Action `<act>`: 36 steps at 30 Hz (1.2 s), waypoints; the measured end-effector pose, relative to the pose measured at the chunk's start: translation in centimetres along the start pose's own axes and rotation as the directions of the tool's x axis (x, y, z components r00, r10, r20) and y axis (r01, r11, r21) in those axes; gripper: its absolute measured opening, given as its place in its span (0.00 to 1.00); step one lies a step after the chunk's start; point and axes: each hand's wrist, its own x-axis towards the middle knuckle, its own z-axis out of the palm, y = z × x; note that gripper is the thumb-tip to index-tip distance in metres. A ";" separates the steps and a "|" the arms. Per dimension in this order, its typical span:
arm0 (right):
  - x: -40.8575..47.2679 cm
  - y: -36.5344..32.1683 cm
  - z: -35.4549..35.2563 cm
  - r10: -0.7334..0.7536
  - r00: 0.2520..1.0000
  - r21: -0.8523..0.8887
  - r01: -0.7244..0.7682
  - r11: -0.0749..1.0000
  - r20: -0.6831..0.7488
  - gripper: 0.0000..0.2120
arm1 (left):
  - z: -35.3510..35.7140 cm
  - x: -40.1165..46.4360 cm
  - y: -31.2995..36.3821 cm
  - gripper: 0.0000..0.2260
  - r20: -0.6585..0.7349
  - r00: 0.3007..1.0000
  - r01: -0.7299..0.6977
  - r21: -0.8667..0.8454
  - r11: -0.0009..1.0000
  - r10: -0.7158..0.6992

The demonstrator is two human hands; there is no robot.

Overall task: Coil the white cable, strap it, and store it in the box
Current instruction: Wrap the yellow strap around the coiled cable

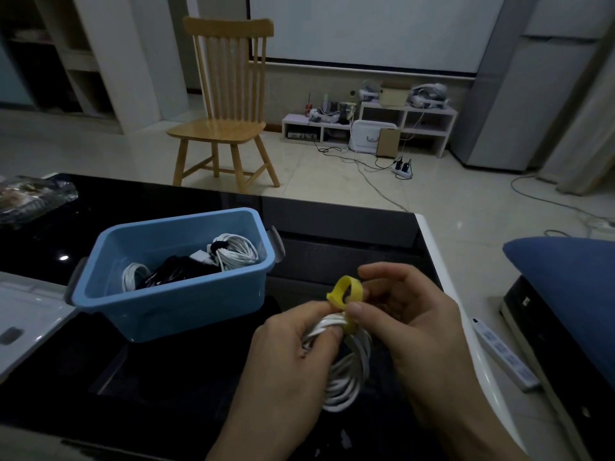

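Both hands work close to the camera, above the near part of a glossy black table (186,377). Left hand (286,357): fingers curled round the top of the white cable (346,371), thumb and forefinger pinching the bundle where the strap crosses it. Right hand (416,324): thumb and forefinger pinch the yellow strap (346,291); the remaining fingers are loosely curled behind it.

White cable: wound into a multi-turn coil, held between the two hands, with the lower loops hanging free below the left hand. Strands lie roughly parallel; no plug end is visible. Yellow strap: one part passes round the top of the coil, and the free part stands up above it as an open loop. Whether the strap is fastened cannot be determined from this view.

Blue box (179,294): open-topped plastic bin with grey side latches, standing on the table just beyond and left of the hands. Contents: a strapped white coil (239,251) at the right end, a black cable bundle (176,271) in the middle, and a smaller white coil (133,276) at the left end.

Wooden chair (226,104): on the tiled floor beyond the table. White power strip (506,354): on the pale ledge right of the table.
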 end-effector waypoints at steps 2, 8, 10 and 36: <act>0.2 0.1 -0.2 0.025 1.000 0.019 -0.025 1.000 0.010 0.15 | 0.1 -0.1 0.0 0.11 -0.016 1.000 0.002 0.003 1.000 -0.002; 0.5 0.4 -0.7 0.044 0.999 0.005 -0.044 0.999 0.029 0.15 | 0.4 -0.4 0.2 0.11 -0.046 0.999 -0.020 0.045 0.999 0.022; 0.6 0.4 -0.8 0.048 0.998 -0.007 -0.048 0.999 0.043 0.15 | 0.5 -0.4 0.3 0.12 -0.056 0.998 -0.024 0.045 0.999 0.027; 0.6 -0.6 -1.5 0.175 0.983 0.095 -0.180 0.979 0.050 0.17 | 0.7 -0.5 0.6 0.04 -0.105 0.994 -0.032 -0.153 0.988 0.016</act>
